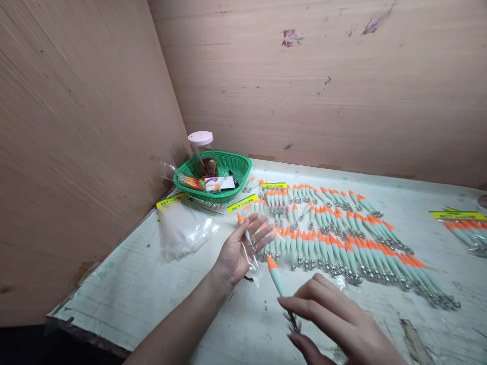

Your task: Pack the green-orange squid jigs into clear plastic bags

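My left hand (234,253) holds a clear plastic bag (255,276) with a yellow "BCT LURE" header (242,203). Its thumb presses on the bag while the fingers extend behind it, and an orange-tipped lure (241,218) shows at the thumb. Between the thumb and fingers of my right hand (335,317) is a pale green fishing lure (277,279), its orange tip pointing up and its metal hooks downward. That lure is just right of the bag, apart from it. Behind both hands lie rows of matching lures (327,248).
Several flat bags with yellow headers (182,230) lie on the left. A green basket (243,177) behind them holds a pink-lidded jar (201,139) and packets. A filled lure pack (462,230) rests at far right. Wooden panels (323,91) stand behind and left of the table.
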Tool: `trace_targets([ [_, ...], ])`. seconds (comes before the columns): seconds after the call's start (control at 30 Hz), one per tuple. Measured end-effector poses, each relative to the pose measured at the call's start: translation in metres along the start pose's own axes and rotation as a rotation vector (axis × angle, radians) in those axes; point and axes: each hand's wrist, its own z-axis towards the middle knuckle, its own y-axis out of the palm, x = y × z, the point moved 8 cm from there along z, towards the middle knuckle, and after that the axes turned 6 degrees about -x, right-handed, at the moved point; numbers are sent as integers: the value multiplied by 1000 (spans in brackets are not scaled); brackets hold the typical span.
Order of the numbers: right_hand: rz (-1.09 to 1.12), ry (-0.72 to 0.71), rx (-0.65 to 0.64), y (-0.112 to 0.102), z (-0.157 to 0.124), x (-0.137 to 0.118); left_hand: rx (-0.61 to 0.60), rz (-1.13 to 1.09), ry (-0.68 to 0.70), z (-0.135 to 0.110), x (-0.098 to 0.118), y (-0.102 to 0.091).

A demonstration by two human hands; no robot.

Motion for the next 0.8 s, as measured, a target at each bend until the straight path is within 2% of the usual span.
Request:
trace_targets([
  [0.07,-134,-12,31,6,5,6,-6,28,-37,-4,-9,4],
  [0.23,-397,30,253,14,-2,19,-6,32,-98,-13,-30,11],
  [0.33,-398,68,320,12,-12,26,-41,13,-122,-19,-40,18],
  [0.57,-256,149,504,-9,-28,34,-102,9,-134,-29,-56,35],
  [0.8,-278,214,601,-28,-49,41,-131,62,-145,-17,-70,58],
])
